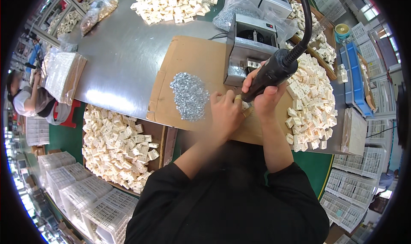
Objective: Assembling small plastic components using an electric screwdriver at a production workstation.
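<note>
My right hand (267, 100) grips a black electric screwdriver (276, 72), its cable rising from the top and its lower end angled down toward my left hand. Fingers curled, my left hand (227, 113) is closed just below the tool's tip over the cardboard sheet (165, 83). A bit of something pale shows beside its fingertips, but most of it is hidden. Left of that hand lies a heap of small silvery metal parts (189, 96). Right of my right forearm spreads a pile of cream plastic pieces (312, 102). A metal screw feeder (252, 40) stands just beyond my hands.
A box of cream pieces (115, 147) sits at my left, below the steel table (115, 64). Another cream pile (175, 4) lies at the far side. A blue crate (355, 79) stands right; white crates (102, 205) stack lower left. A person (32, 96) sits far left.
</note>
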Action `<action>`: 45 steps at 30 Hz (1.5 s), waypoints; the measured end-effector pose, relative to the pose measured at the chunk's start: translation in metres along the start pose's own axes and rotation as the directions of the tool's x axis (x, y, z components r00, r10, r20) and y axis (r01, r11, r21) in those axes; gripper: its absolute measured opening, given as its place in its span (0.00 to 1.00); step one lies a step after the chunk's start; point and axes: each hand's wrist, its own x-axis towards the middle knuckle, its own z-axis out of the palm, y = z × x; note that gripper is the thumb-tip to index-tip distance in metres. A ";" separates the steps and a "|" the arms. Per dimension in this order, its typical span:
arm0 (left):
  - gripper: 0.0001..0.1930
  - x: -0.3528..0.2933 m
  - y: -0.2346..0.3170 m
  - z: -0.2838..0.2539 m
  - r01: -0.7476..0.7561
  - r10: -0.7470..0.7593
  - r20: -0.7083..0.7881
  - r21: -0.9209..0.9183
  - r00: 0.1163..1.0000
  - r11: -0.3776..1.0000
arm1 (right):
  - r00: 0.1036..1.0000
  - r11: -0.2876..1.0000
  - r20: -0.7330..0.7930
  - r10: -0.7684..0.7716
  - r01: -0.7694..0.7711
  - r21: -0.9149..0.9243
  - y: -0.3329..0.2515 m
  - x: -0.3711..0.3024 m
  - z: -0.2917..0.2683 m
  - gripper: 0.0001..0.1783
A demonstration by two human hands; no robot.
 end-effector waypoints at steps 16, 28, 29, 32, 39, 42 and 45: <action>0.26 0.006 0.003 -0.015 0.083 -0.064 0.157 -0.120 0.986 0.989 | 0.919 0.959 -0.394 -0.001 -0.111 -0.262 -0.055 -0.023 -0.136 0.24; 0.23 0.012 -0.003 -0.021 0.011 0.001 0.170 -0.065 0.986 0.998 | 0.951 0.256 -0.049 0.306 -0.132 -0.958 -0.067 -0.061 -0.189 0.14; 0.23 0.012 -0.006 -0.022 -0.001 0.012 0.103 -0.106 0.995 0.994 | 0.951 0.270 -0.037 0.306 -0.124 -0.955 -0.064 -0.059 -0.188 0.14; 0.21 0.003 -0.010 -0.033 0.076 -0.066 0.065 -0.166 0.996 0.983 | 0.923 0.191 0.021 0.383 -0.057 -0.980 -0.064 -0.054 -0.173 0.16; 0.16 -0.066 -0.079 -0.136 0.575 -0.554 0.224 -0.036 0.802 0.817 | 0.889 -0.147 -0.119 0.441 -0.060 -0.987 -0.052 -0.057 -0.173 0.13; 0.14 -0.124 -0.134 -0.203 0.730 -0.710 -0.169 0.138 0.684 0.670 | 0.889 -0.069 -0.100 0.447 -0.077 -0.995 -0.051 -0.046 -0.170 0.12; 0.31 -0.150 -0.154 -0.249 0.810 -0.867 -0.334 0.573 0.369 0.124 | 0.909 0.017 -0.073 0.410 -0.088 -0.996 -0.053 -0.044 -0.166 0.10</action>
